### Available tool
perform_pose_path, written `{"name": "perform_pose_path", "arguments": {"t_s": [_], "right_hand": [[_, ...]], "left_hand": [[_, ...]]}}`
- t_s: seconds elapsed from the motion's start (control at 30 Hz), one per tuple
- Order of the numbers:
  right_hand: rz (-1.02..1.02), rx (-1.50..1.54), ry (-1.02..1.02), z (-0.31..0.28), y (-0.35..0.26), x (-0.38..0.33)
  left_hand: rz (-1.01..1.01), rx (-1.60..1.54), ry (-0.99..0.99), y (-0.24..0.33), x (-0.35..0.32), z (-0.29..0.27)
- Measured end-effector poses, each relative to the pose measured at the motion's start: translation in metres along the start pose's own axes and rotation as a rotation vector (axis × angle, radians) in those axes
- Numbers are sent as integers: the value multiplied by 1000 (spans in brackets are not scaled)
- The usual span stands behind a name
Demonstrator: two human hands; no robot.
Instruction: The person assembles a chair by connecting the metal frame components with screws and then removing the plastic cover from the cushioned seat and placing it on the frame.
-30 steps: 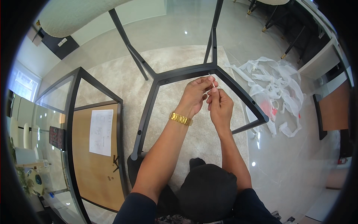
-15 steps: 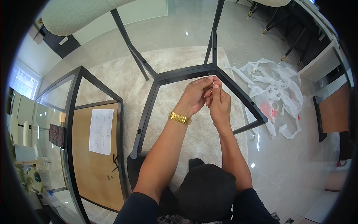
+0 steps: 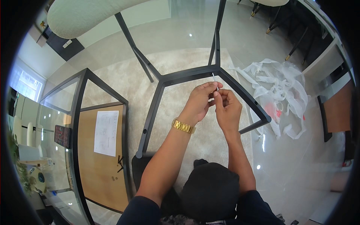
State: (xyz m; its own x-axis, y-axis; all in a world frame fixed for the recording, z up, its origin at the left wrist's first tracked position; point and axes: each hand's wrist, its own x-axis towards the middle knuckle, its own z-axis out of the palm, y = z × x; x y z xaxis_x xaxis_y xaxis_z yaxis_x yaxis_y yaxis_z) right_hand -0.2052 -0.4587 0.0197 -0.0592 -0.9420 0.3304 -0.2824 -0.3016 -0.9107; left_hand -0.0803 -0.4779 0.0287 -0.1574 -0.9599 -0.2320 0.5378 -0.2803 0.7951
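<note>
My left hand [image 3: 202, 98], with a gold watch [image 3: 183, 126] on its wrist, pinches a thin silver metal rod [image 3: 213, 77] that looks like a hex key. Its upper end meets the inner side of the black metal frame [image 3: 187, 74] near the right corner. Close against it, my right hand [image 3: 228, 108] is closed, thumb and fingertips at the lower end of the rod. The fingers hide that end, so its shape cannot be seen. The frame has angled bars and legs with round holes, and stands over a pale rug [image 3: 187, 138].
To the left, a black-framed glass table [image 3: 78, 112] has a brown board [image 3: 90, 180] with a paper sheet [image 3: 106, 133], black bolts [image 3: 120, 164] and small washers. Crumpled white plastic wrap [image 3: 279, 97] lies at right. A cream cushion [image 3: 86, 17] is at upper left.
Both hands have come down slightly from the frame's corner, and more of the rod shows above the fingers. The whole view has shifted a little to the right.
</note>
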Motion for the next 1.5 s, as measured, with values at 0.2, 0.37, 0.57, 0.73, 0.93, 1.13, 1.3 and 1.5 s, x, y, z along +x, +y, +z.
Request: {"name": "perform_pose_path", "arguments": {"t_s": [0.2,0.37,0.57,0.73,0.93,1.13,1.3,1.5], "right_hand": [[161,278,-107,-24,-17,-1],[590,914,-203,-15,-2,-4],[790,1550,-399,-4,35,5],[627,1167,-173,3,19,10],[398,798,-118,9,26,18],[431,909,-25,28,12,10],[283,449,-22,35,13,14],[-106,176,134,39,41,19]], "left_hand": [[341,464,102,-13,-13,2],[415,376,78,-22,-18,-9],[390,536,2,-13,-25,-18],[555,736,150,-8,-31,-18],[399,453,286,-14,-34,-26],[115,-164,200,-31,-13,-44],[55,-339,95,-49,9,-55],[130,252,381,-36,-22,-9]]}}
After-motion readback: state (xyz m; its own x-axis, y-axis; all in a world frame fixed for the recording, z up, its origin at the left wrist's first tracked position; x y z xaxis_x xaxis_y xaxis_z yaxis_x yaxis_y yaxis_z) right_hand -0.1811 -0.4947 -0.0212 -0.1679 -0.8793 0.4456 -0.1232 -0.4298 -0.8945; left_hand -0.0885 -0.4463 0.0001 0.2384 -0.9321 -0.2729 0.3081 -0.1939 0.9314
